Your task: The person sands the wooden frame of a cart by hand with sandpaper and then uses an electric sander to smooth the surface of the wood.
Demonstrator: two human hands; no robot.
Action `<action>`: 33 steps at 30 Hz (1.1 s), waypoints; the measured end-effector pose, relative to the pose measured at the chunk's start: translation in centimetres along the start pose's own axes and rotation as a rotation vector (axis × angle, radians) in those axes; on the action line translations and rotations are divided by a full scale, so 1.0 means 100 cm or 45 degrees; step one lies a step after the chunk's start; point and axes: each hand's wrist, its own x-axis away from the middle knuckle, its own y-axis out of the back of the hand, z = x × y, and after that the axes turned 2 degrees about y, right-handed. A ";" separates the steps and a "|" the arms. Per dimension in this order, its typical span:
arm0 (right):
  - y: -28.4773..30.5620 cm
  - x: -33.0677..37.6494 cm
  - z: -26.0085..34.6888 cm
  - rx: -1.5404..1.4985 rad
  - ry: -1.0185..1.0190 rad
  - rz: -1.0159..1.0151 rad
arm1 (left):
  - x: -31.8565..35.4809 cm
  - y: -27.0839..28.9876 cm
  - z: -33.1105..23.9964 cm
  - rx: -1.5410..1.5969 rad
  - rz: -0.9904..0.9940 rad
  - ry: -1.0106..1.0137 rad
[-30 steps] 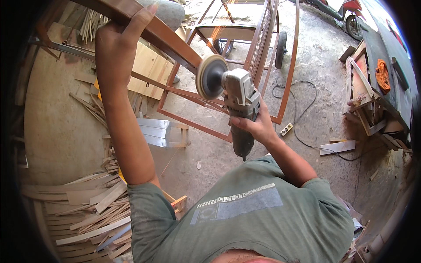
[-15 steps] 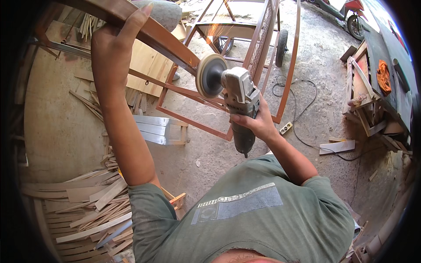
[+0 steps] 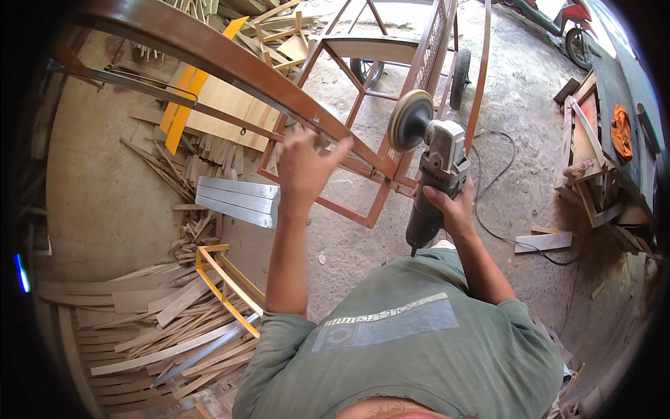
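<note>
My right hand (image 3: 455,207) is wrapped round the body of a grey angle grinder (image 3: 441,164). Its round, pale-edged disc (image 3: 410,120) points up and stands apart from the brown metal bar, to the right of it. That long brown bar (image 3: 230,66) slants from the upper left down to the middle and belongs to a brown metal frame (image 3: 377,209). Under the bar's lower part is my left hand (image 3: 307,164), slightly blurred, with thumb and fingers apart and nothing held. Whether its fingertips touch the bar I cannot tell.
A black cord (image 3: 513,157) lies on the concrete floor at right. Wood strips (image 3: 188,335) are heaped at lower left, near a small yellow-edged frame (image 3: 227,290) and silvery slats (image 3: 237,201). Black wheels (image 3: 460,77) stand at the back, and a wooden rack (image 3: 586,133) at right.
The grinder has come off the bar and moved right; the sparks are gone. My left hand has let go of the bar's upper part and moved down and right.
</note>
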 end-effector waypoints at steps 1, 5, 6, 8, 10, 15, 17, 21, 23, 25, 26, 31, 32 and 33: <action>0.001 -0.001 0.001 -0.008 -0.004 0.025 | 0.008 0.001 0.006 -0.244 0.151 0.018; -0.002 -0.006 -0.003 0.022 0.072 0.130 | 0.011 0.070 0.028 0.405 0.158 0.220; -0.007 -0.008 -0.005 0.048 0.112 0.168 | 0.005 0.095 0.023 0.483 0.085 0.200; -0.017 -0.016 -0.005 0.044 0.116 0.231 | -0.014 0.121 0.005 0.711 -0.216 0.079; -0.031 -0.019 -0.003 0.006 0.121 0.297 | -0.027 0.144 -0.023 0.595 -0.398 -0.092; -0.055 -0.032 0.007 -0.005 0.204 0.405 | -0.048 0.145 -0.059 0.593 -0.422 -0.137; -0.061 -0.034 0.009 0.013 0.284 0.416 | -0.048 0.145 -0.061 0.606 -0.433 -0.103; -0.059 -0.032 0.006 0.079 0.340 0.444 | -0.044 0.144 -0.063 0.579 -0.452 -0.082; -0.057 -0.030 0.003 0.080 0.321 0.446 | -0.044 0.144 -0.063 0.589 -0.445 -0.091; -0.057 -0.030 0.003 0.079 0.320 0.452 | -0.045 0.144 -0.063 0.616 -0.420 -0.095; -0.058 -0.030 0.005 0.078 0.329 0.457 | -0.044 0.143 -0.063 0.600 -0.431 -0.087; -0.053 -0.031 0.000 0.036 0.290 0.473 | -0.044 0.142 -0.065 0.536 -0.472 -0.081; -0.052 -0.031 -0.001 0.028 0.285 0.470 | -0.046 0.142 -0.064 0.535 -0.470 -0.089; -0.051 -0.032 -0.001 0.019 0.279 0.467 | -0.048 0.143 -0.063 0.534 -0.467 -0.097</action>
